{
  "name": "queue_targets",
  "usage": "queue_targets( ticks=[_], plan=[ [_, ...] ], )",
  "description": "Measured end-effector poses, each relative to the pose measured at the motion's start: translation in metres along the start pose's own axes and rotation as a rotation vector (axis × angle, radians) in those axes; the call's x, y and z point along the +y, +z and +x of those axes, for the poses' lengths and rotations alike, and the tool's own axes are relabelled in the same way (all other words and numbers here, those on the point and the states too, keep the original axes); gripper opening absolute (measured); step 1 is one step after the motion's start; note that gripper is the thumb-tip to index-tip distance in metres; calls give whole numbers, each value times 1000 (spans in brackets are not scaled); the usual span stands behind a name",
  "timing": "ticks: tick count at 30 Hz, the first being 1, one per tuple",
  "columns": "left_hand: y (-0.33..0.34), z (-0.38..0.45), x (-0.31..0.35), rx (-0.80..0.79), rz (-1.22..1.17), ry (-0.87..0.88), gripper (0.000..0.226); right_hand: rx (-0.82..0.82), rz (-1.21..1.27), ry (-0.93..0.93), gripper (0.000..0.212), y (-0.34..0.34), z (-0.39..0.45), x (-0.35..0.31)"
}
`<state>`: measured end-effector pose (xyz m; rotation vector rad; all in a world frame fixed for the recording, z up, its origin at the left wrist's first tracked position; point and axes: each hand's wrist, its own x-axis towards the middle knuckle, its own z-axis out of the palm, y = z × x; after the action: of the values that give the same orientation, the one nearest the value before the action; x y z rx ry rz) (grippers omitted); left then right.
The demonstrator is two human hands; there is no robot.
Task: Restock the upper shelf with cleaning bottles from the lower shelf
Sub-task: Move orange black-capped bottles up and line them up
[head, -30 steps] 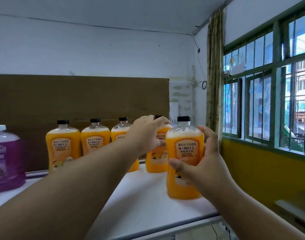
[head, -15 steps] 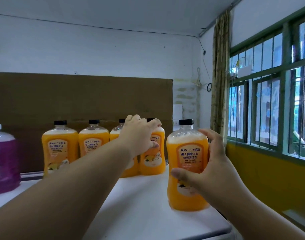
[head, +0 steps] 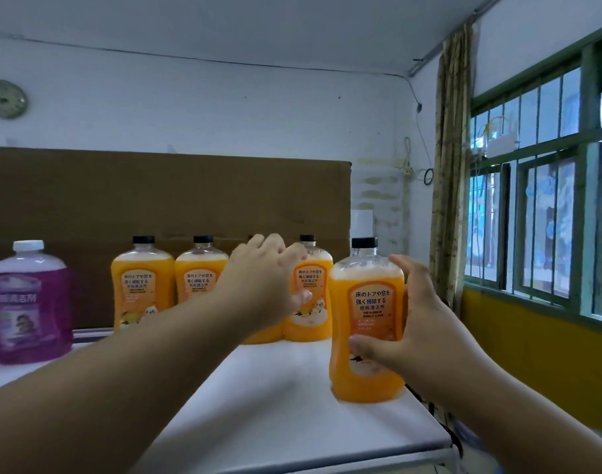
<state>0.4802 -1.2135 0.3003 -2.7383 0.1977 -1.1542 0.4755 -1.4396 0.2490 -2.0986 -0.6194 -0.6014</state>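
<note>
On the white upper shelf a row of orange cleaning bottles with black caps stands against a brown cardboard back. My left hand reaches to the row and wraps over the third orange bottle, hiding most of it, with the thumb beside the fourth bottle. Nearer the front right edge, my right hand grips another orange bottle from its right side. That bottle stands upright on the shelf.
Two more orange bottles stand at the left of the row. A purple bottle with a white cap stands at the far left. A curtain and green-framed windows lie to the right, past the shelf's edge.
My left hand has slid left from the fourth bottle's top onto the third bottle. My right hand keeps its hold on the front bottle, which stays on the shelf.
</note>
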Motion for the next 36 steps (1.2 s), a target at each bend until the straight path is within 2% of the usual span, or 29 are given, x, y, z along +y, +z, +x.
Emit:
queue_targets(
  ticks=[4,8,10,17,20,27,36],
  plan=[
    [-14,-56,-22,-187,-125,-85,59,-18,-51,-9,113,14,12,-13],
    [-23,-106,-66,-381,-133,-185,56,-95,-87,-25,112,39,24,-44],
    [-29,-125,-90,-431,-122,-212,57,-112,-108,-41,113,58,26,-64],
    [-44,-172,-153,-533,-168,-268,57,-75,-125,-25,114,129,27,-119],
    [-44,-181,-172,-588,-145,-268,65,-54,-128,-12,114,157,31,-139],
    [-30,-184,-179,-624,-126,-258,73,-15,-188,-10,114,208,36,-175],
    [-27,-190,-179,-586,-137,-297,84,-28,-171,9,114,227,42,-192]
  ],
)
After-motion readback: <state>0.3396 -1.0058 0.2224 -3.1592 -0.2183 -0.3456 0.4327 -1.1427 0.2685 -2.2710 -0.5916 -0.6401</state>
